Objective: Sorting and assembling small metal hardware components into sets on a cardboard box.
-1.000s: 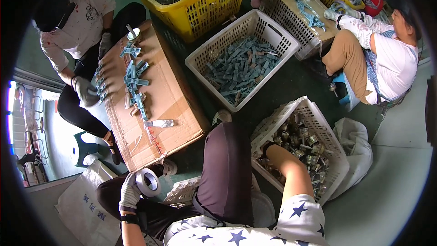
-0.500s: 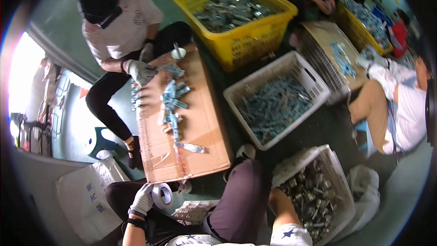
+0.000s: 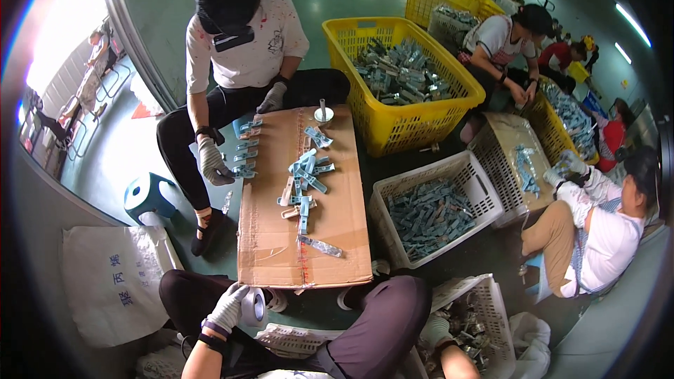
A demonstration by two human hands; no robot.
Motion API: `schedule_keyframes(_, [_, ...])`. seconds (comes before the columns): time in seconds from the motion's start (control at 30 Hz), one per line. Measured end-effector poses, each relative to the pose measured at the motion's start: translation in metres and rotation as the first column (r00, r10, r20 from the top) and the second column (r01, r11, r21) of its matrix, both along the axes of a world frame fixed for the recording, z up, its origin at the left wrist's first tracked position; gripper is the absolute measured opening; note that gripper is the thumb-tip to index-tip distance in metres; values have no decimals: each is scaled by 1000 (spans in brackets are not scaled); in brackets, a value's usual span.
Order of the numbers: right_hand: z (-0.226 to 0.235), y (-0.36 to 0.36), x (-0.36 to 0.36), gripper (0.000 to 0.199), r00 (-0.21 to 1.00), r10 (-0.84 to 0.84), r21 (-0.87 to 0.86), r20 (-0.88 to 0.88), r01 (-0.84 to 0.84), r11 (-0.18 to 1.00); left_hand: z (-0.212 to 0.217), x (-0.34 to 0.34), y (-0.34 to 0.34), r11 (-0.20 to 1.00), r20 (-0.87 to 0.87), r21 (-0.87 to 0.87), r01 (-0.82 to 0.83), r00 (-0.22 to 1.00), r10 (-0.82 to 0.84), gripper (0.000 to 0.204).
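My left hand (image 3: pixel 227 308), in a pale striped glove, is closed on the rim of a roll of tape (image 3: pixel 254 307) beside the near left corner of a cardboard box (image 3: pixel 274 260). My right hand (image 3: pixel 436 329), also gloved, reaches down at the left side of a white crate (image 3: pixel 502 323) of shiny metal parts (image 3: pixel 469 330). Its fingers are hidden. On the box top lies a loose pile of blue-grey plastic clips (image 3: pixel 307 170) with a few pale ones among them. A narrow shiny strip (image 3: pixel 321 245) lies nearer to me.
Across the box sits a co-worker, one gloved hand (image 3: pixel 212 161) at a row of clips (image 3: pixel 246 151) along its left edge. A spindle on a round base (image 3: pixel 324 115) stands at the far corner. Right of the box are a white crate of clips (image 3: pixel 484 228) and a yellow basket (image 3: pixel 414 119).
The view has swung, so more of the room's far side shows. My right glove has come into sight by the metal parts. The co-worker's hands have moved apart.
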State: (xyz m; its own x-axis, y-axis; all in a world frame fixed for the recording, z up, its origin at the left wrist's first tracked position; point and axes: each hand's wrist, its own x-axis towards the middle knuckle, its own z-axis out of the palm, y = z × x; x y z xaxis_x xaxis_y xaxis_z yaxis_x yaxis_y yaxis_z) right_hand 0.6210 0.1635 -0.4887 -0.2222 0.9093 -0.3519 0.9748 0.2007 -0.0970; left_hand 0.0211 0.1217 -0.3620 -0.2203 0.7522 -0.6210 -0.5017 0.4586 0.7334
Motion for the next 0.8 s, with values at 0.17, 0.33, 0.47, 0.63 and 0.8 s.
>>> schedule_keyframes(0.17, [148, 11, 22, 34, 892, -424, -98, -156, 413, 905, 13, 6, -12, 1000, -53, 11, 24, 998, -23, 47])
schedule_keyframes(0.33, [268, 85, 3, 17, 620, -330, -40, -712, 433, 900, -2, 5, -29, 999, -50, -2, -32, 998, 31, 65])
schedule_keyframes(0.47, [337, 202, -132, 18, 613, -370, -88, -698, 440, 894, -6, 3, -33, 1000, -115, -6, -18, 993, 17, 65])
schedule_keyframes(0.63, [270, 374, -250, 30, 835, -27, 265, -550, 204, 943, -15, 5, -30, 1000, -54, 16, -9, 998, 10, 74])
schedule_keyframes(0.8, [215, 458, -359, 31, 846, 49, 378, -532, 185, 907, -10, 6, -39, 999, -100, -27, -30, 995, 27, 79])
